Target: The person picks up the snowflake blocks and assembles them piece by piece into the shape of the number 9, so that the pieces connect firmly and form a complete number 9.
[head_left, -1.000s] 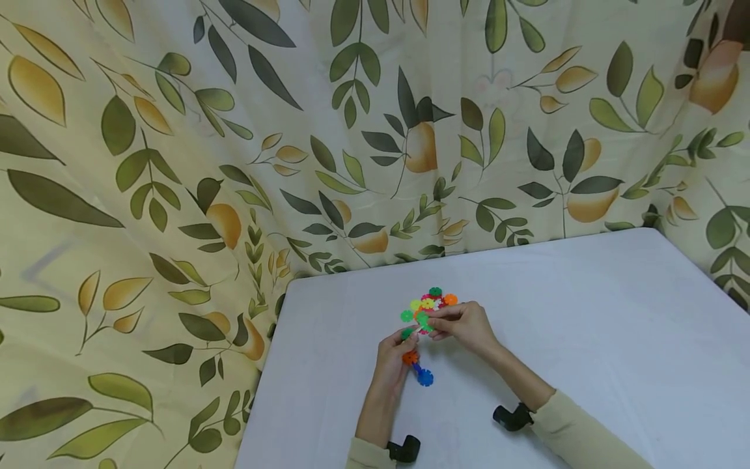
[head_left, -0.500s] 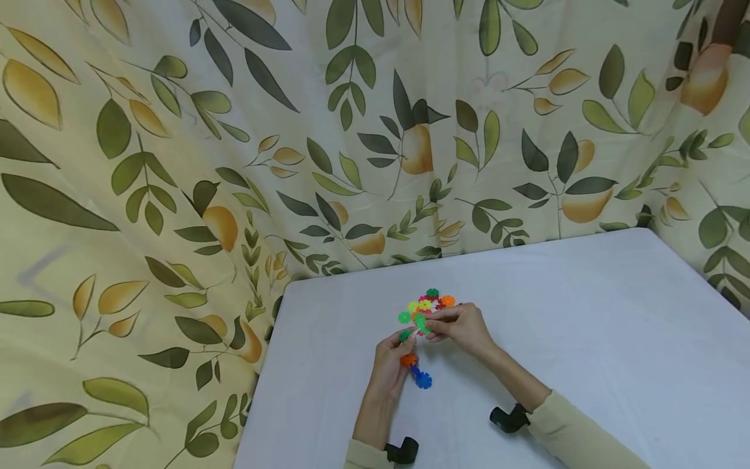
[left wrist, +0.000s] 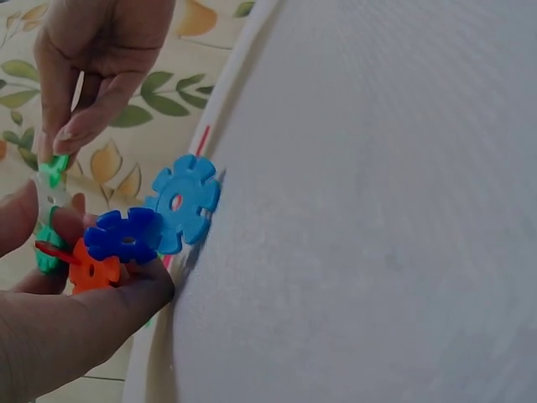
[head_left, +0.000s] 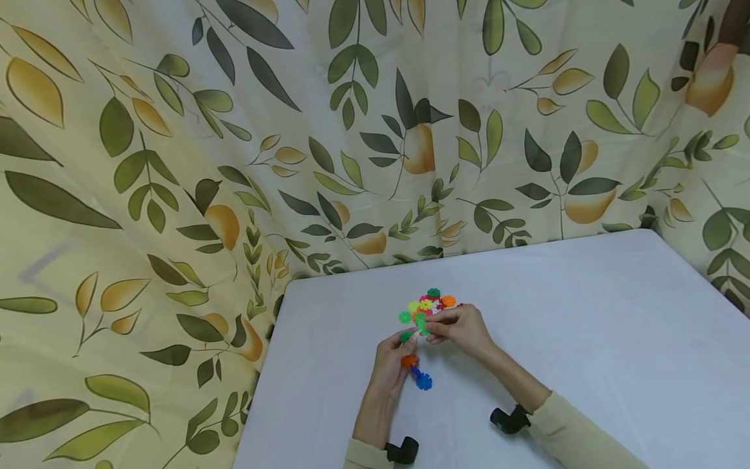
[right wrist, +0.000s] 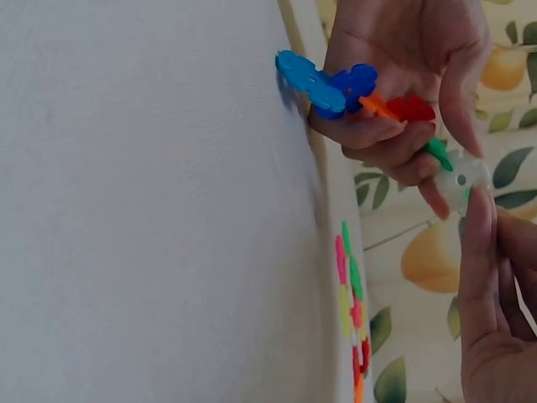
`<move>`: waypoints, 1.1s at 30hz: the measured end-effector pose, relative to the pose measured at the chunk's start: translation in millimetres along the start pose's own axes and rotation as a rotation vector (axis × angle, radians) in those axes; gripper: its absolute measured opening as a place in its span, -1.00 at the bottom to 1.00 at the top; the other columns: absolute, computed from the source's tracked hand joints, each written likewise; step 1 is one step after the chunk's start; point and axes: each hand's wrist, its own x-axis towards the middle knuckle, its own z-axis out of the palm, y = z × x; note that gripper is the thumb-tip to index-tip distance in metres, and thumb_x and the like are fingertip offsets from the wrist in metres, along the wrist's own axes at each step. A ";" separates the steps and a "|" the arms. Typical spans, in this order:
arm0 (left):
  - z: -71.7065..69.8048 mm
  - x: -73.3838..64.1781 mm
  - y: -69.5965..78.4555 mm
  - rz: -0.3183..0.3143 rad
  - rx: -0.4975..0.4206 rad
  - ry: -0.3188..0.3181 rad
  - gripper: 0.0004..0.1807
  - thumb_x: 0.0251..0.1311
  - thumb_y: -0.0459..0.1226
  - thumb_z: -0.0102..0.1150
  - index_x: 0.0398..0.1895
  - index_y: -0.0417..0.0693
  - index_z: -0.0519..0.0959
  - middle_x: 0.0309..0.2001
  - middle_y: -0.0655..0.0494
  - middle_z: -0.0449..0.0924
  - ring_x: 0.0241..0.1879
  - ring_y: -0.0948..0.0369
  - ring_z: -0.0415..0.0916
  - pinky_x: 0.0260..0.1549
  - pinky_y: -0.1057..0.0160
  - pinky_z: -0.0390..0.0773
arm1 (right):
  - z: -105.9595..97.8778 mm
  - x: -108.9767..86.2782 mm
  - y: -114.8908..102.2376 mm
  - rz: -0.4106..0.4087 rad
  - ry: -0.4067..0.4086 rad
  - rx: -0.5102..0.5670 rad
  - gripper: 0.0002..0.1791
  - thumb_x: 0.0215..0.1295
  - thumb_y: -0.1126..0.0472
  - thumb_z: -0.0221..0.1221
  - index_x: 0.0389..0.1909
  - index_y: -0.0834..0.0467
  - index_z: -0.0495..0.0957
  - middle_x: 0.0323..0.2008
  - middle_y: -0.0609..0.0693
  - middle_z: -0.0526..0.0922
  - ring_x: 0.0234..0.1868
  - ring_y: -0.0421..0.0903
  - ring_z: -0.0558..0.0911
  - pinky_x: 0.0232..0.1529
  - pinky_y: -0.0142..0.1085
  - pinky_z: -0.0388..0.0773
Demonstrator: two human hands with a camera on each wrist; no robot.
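Leaf-and-fruit curtain point(head_left: 375, 189) hangs behind a bench point(head_left: 586, 326) which is covered in white. Above this bench, the grip of the left hand point(head_left: 389, 368) is closed around a chain of notched plastic discs. The chain lies across the curled fingers, and its blue end sticks out past them, on the side of the person. The grip of the right hand point(head_left: 467, 329) is narrow: thumb and fingertips pinch a light green disc point(left wrist: 54, 170) at the other end of the chain, against the white disc point(right wrist: 455, 165) (whether it sits fully in a slot, I cannot tell).

From the head, the white disc is only a pale sliver, and the red one cannot be made out. The right wrist view shows both, while the loose pile point(head_left: 426, 305), well visible from the head just beyond the hands, appears there edge-on, as a thin coloured strip.

By count, the chain has six discs: one light blue point(left wrist: 193, 214), one dark blue point(left wrist: 113, 237), one orange point(left wrist: 104, 273), one red point(right wrist: 411, 109), one green point(right wrist: 437, 151) and one white. The pinched disc makes one more. The discs of the pile overlap too much for a sure number. Two black wrist cameras point(head_left: 404, 451) are worn, one near each sleeve point(head_left: 577, 426).
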 end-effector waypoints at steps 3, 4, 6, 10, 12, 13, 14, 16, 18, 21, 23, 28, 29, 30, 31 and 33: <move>-0.8 -1.0 0.2 0.012 0.017 -0.005 -0.68 0.43 -0.35 0.23 0.13 -0.40 0.63 -0.30 0.09 0.48 -0.34 0.21 0.42 -0.34 0.36 0.56 | 1.3 -0.7 1.0 0.007 0.003 0.008 -0.74 0.27 0.37 0.42 -0.10 0.47 0.72 -0.29 0.27 0.79 -0.41 0.08 0.81 -0.30 -0.22 0.73; -1.2 -1.4 0.0 0.020 0.021 -0.005 -0.68 0.43 -0.35 0.22 0.13 -0.40 0.62 -0.31 0.09 0.48 -0.35 0.20 0.42 -0.34 0.36 0.56 | 1.9 -1.0 1.4 0.011 0.001 0.006 -0.73 0.27 0.36 0.42 -0.09 0.46 0.72 -0.29 0.26 0.80 -0.40 0.07 0.82 -0.30 -0.23 0.73; -2.2 -2.2 0.2 0.035 0.026 -0.011 -0.66 0.45 -0.36 0.19 0.17 -0.42 0.58 -0.31 0.08 0.48 -0.36 0.19 0.43 -0.34 0.35 0.55 | 3.2 -1.7 1.7 0.013 -0.004 0.001 -0.71 0.28 0.35 0.42 -0.05 0.45 0.72 -0.28 0.24 0.80 -0.38 0.07 0.82 -0.28 -0.25 0.73; -2.1 -3.9 2.7 0.046 0.041 -0.019 -0.59 0.48 -0.32 0.17 0.26 -0.43 0.49 -0.30 0.09 0.52 -0.34 0.16 0.45 -0.28 0.35 0.55 | 2.9 -2.0 -1.1 0.001 -0.028 -0.035 -0.68 0.32 0.30 0.41 0.01 0.41 0.72 -0.26 0.20 0.81 -0.35 0.07 0.82 -0.25 -0.26 0.73; -1.1 -4.7 5.0 0.038 0.057 -0.021 -0.55 0.48 -0.28 0.18 0.30 -0.39 0.49 -0.27 0.10 0.53 -0.30 0.15 0.44 -0.24 0.35 0.53 | 0.2 -1.2 -2.8 -0.009 -0.040 -0.064 -0.68 0.34 0.26 0.39 0.02 0.38 0.72 -0.26 0.21 0.81 -0.34 0.09 0.82 -0.23 -0.21 0.74; -0.4 -4.9 5.7 0.033 0.067 -0.018 -0.56 0.48 -0.26 0.18 0.30 -0.36 0.50 -0.27 0.10 0.53 -0.29 0.14 0.44 -0.23 0.35 0.53 | -1.7 -0.7 -3.7 -0.011 -0.041 -0.072 -0.68 0.37 0.24 0.38 0.02 0.38 0.72 -0.26 0.20 0.81 -0.33 0.10 0.82 -0.23 -0.19 0.74; 0.2 -4.8 6.4 0.031 0.080 -0.014 -0.56 0.49 -0.25 0.17 0.29 -0.34 0.52 -0.26 0.09 0.53 -0.29 0.14 0.43 -0.23 0.35 0.52 | -4.2 -0.1 -3.9 -0.018 -0.042 -0.082 -0.67 0.40 0.22 0.36 0.03 0.39 0.72 -0.26 0.21 0.80 -0.33 0.11 0.82 -0.23 -0.16 0.75; 1.4 -3.7 6.4 0.019 0.090 -0.002 -0.57 0.49 -0.24 0.17 0.30 -0.32 0.53 -0.26 0.10 0.53 -0.30 0.14 0.43 -0.23 0.35 0.52 | -9.0 1.5 -5.0 -0.025 -0.029 -0.090 -0.65 0.45 0.20 0.32 0.04 0.40 0.70 -0.25 0.23 0.80 -0.32 0.13 0.82 -0.21 -0.08 0.74; 2.4 -2.6 5.8 0.015 0.104 0.013 -0.57 0.48 -0.24 0.19 0.29 -0.31 0.53 -0.27 0.11 0.53 -0.31 0.14 0.44 -0.24 0.34 0.53 | -15.1 3.2 -5.4 -0.037 0.002 -0.107 -0.65 0.48 0.19 0.28 0.04 0.41 0.70 -0.25 0.23 0.80 -0.31 0.14 0.82 -0.21 -0.03 0.74; 3.1 -1.1 4.3 0.007 0.114 0.045 -0.56 0.46 -0.23 0.23 0.28 -0.31 0.54 -0.29 0.13 0.53 -0.29 0.15 0.46 -0.22 0.33 0.55 | -26.3 6.1 -5.9 -0.046 0.057 -0.198 -0.67 0.49 0.20 0.27 0.04 0.40 0.69 -0.22 0.22 0.80 -0.27 0.14 0.82 -0.20 -0.02 0.74; 3.4 -1.0 4.1 0.007 0.122 0.055 -0.55 0.44 -0.21 0.25 0.26 -0.30 0.55 -0.28 0.12 0.53 -0.28 0.15 0.48 -0.22 0.31 0.56 | -34.9 7.8 -6.0 -0.041 0.097 -0.304 -0.70 0.47 0.20 0.29 0.03 0.35 0.72 -0.22 0.18 0.81 -0.26 0.11 0.82 -0.21 -0.07 0.75; 4.1 -0.1 5.4 -0.008 0.123 0.060 -0.58 0.47 -0.20 0.22 0.25 -0.26 0.54 -0.20 0.05 0.58 -0.23 0.13 0.52 -0.18 0.29 0.59 | -55.0 13.1 -6.3 0.009 0.154 -0.567 -0.74 0.42 0.20 0.32 0.01 0.26 0.76 -0.24 0.08 0.81 -0.23 0.04 0.76 -0.23 -0.22 0.67; 4.4 0.2 6.0 -0.014 0.118 0.060 -0.59 0.48 -0.19 0.20 0.25 -0.24 0.54 -0.17 0.03 0.60 -0.20 0.12 0.53 -0.15 0.29 0.60 | -58.0 14.6 -6.1 0.025 0.150 -0.602 -0.73 0.42 0.20 0.32 0.02 0.26 0.75 -0.23 0.08 0.81 -0.21 0.03 0.74 -0.24 -0.22 0.64; 4.6 0.6 6.6 -0.017 0.116 0.058 -0.60 0.50 -0.19 0.18 0.25 -0.23 0.53 -0.14 0.01 0.61 -0.17 0.10 0.55 -0.12 0.28 0.61 | -60.4 16.6 -5.4 0.043 0.144 -0.629 -0.71 0.40 0.19 0.33 0.02 0.27 0.74 -0.22 0.10 0.80 -0.20 0.04 0.72 -0.23 -0.21 0.63; 4.9 1.0 7.0 -0.021 0.111 0.057 -0.61 0.51 -0.19 0.16 0.25 -0.22 0.52 -0.11 0.00 0.62 -0.13 0.08 0.56 -0.08 0.27 0.62 | -62.2 18.5 -4.7 0.059 0.133 -0.653 -0.69 0.38 0.19 0.34 0.04 0.29 0.73 -0.19 0.12 0.79 -0.17 0.06 0.71 -0.22 -0.18 0.63; 5.0 1.7 7.4 -0.022 0.094 0.051 -0.64 0.53 -0.19 0.12 0.23 -0.21 0.51 -0.07 -0.03 0.63 -0.08 0.05 0.59 -0.01 0.25 0.63 | -64.5 23.2 -2.5 0.097 0.101 -0.688 -0.63 0.35 0.18 0.36 0.07 0.32 0.70 -0.14 0.18 0.75 -0.13 0.11 0.68 -0.18 -0.10 0.64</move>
